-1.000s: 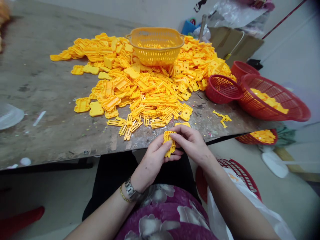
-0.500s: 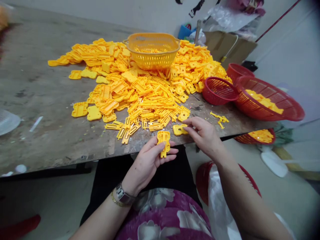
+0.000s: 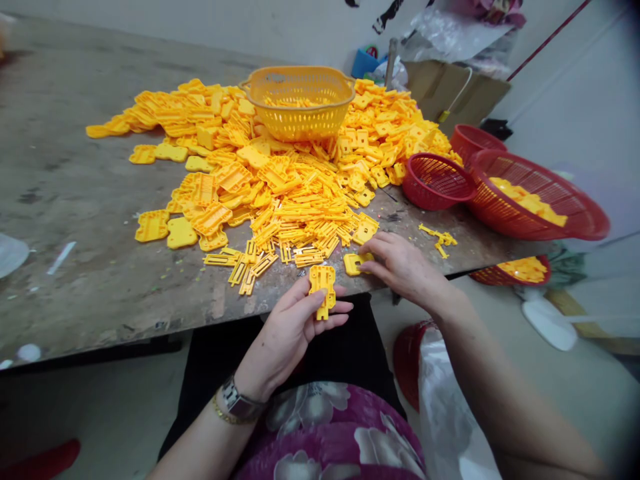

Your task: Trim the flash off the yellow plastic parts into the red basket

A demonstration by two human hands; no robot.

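A yellow plastic piece with a narrow strip along its middle [image 3: 323,287] is held upright in my left hand [image 3: 295,320], the thumb pressing on its face. To the right, my right hand [image 3: 405,267] has thumb and fingers closed on the right side of a flat yellow plate [image 3: 353,264] that lies at the table edge. Another yellow plate [image 3: 365,229] rests just behind it. Thin slotted yellow strips [image 3: 245,267] are scattered to the left, in front of a large heap of yellow parts [image 3: 300,193].
A yellow basket [image 3: 303,120] stands on the heap. Red baskets [image 3: 437,181] are at the right, the large one [image 3: 540,193] with yellow parts in it. Small yellow pieces [image 3: 440,239] lie near the right table edge [image 3: 480,263].
The view has shifted slightly. My right hand's fingers have moved further around the flat plate's right side. My left hand still holds its piece.
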